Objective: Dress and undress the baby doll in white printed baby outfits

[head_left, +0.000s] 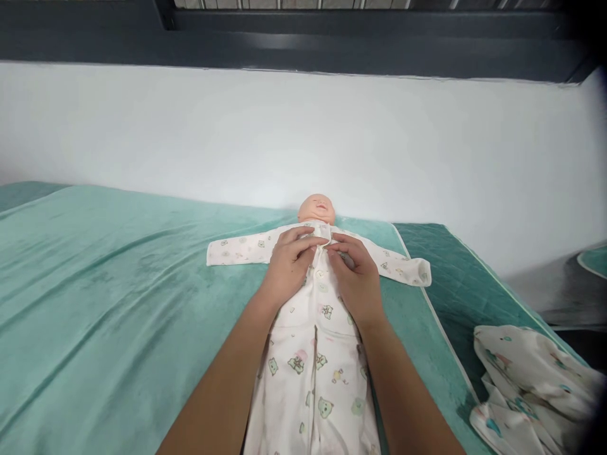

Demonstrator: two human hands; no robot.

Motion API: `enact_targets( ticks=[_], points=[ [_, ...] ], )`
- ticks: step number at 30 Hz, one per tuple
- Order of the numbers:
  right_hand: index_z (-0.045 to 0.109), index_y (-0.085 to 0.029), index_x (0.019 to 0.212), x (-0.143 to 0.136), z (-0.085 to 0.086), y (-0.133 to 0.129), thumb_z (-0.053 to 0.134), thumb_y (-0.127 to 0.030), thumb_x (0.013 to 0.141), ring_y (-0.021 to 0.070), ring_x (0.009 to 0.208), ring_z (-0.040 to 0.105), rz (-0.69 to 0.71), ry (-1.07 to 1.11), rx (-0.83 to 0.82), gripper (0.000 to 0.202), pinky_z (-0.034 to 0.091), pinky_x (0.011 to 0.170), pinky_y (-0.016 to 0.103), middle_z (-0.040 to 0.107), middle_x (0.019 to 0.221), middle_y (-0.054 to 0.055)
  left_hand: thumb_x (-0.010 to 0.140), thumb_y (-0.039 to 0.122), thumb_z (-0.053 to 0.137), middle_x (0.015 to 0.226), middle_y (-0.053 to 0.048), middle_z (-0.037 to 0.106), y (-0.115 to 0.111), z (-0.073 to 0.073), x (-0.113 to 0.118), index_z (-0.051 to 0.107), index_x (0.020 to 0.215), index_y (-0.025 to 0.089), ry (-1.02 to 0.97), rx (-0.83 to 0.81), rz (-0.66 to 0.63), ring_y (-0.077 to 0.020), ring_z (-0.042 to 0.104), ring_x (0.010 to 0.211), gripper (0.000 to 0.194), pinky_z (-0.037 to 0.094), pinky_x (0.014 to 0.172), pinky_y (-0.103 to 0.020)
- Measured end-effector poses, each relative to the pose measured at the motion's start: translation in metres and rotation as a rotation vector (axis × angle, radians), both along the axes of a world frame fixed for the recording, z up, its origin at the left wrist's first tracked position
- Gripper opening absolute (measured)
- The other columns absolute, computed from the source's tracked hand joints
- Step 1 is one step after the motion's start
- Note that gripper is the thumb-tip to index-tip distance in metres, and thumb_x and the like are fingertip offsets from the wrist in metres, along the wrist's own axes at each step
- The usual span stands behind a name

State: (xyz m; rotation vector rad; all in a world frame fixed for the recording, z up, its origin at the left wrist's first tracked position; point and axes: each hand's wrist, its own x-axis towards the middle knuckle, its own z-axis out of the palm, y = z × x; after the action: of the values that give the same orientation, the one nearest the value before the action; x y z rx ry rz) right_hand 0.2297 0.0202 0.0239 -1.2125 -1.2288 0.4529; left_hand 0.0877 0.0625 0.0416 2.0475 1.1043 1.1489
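A baby doll (317,208) lies on its back, its head close to the wall. It wears a white baby romper (327,309) printed with small bears, the sleeves spread out to both sides. My left hand (294,256) and my right hand (353,272) meet at the upper chest, just under the collar. Fingers of both hands pinch the edges of the romper's front opening. Below them the front runs closed over the chest, and a slit shows lower down between the legs. The fastener under my fingertips is too small to make out.
A green blanket (118,303) with wrinkles covers the bed, over a darker green quilted mattress cover (427,253). At the right edge lies a crumpled white printed cloth (531,385). Behind stands a white wall (190,139), with a dark window frame (332,47) above.
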Motion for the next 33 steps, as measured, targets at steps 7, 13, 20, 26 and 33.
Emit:
enact_targets(
  ticks=[7,13,20,26,33],
  points=[
    [0.066,-0.024,0.08,0.002,0.0,0.001,0.056,-0.029,0.089,0.0211,0.115,0.058,-0.003,0.044,0.004,0.014,0.043,0.103,0.041,0.067,0.117,0.004,0.097,0.019,0.042,0.138,0.0,0.054,0.0,-0.001,-0.001,0.073,0.11,0.036,0.133,0.101,-0.031,-0.0199,0.042,0.134,0.038,0.036,0.114,-0.042],
    [0.065,-0.024,0.073,0.011,0.005,-0.001,0.059,-0.032,0.086,0.0231,0.123,0.054,0.097,0.017,-0.079,0.016,0.038,0.107,0.042,0.063,0.125,0.003,0.095,0.022,0.048,0.14,-0.003,0.053,-0.007,0.004,-0.002,0.07,0.11,0.031,0.107,0.134,-0.013,-0.0205,0.041,0.136,0.027,0.036,0.114,-0.042],
    [0.068,-0.029,0.088,0.03,0.017,-0.015,0.069,-0.033,0.081,0.0262,0.139,0.041,0.297,-0.169,-0.219,0.008,0.034,0.109,0.046,0.046,0.149,0.0,0.091,0.036,0.057,0.145,0.0,0.049,-0.012,0.017,-0.023,0.067,0.082,0.026,0.087,-0.118,-0.158,-0.0238,0.044,0.135,0.017,0.043,0.108,-0.042],
    [0.07,-0.031,0.087,0.031,0.019,-0.019,0.071,-0.036,0.081,0.028,0.143,0.036,0.345,-0.243,-0.222,0.008,0.038,0.108,0.047,0.041,0.153,-0.002,0.087,0.04,0.062,0.152,0.001,0.041,-0.009,0.017,-0.034,0.071,0.086,0.029,0.143,-0.142,-0.283,-0.0264,0.033,0.144,0.015,0.044,0.109,-0.042],
    [0.069,-0.029,0.08,0.023,0.018,-0.019,0.07,-0.032,0.081,0.0278,0.143,0.035,0.327,-0.27,-0.179,0.004,0.028,0.116,0.053,0.045,0.15,-0.003,0.089,0.035,0.06,0.153,0.003,0.04,-0.007,0.015,-0.034,0.07,0.081,0.027,0.125,-0.162,-0.306,-0.0252,0.031,0.146,0.014,0.037,0.115,-0.043]
  ],
)
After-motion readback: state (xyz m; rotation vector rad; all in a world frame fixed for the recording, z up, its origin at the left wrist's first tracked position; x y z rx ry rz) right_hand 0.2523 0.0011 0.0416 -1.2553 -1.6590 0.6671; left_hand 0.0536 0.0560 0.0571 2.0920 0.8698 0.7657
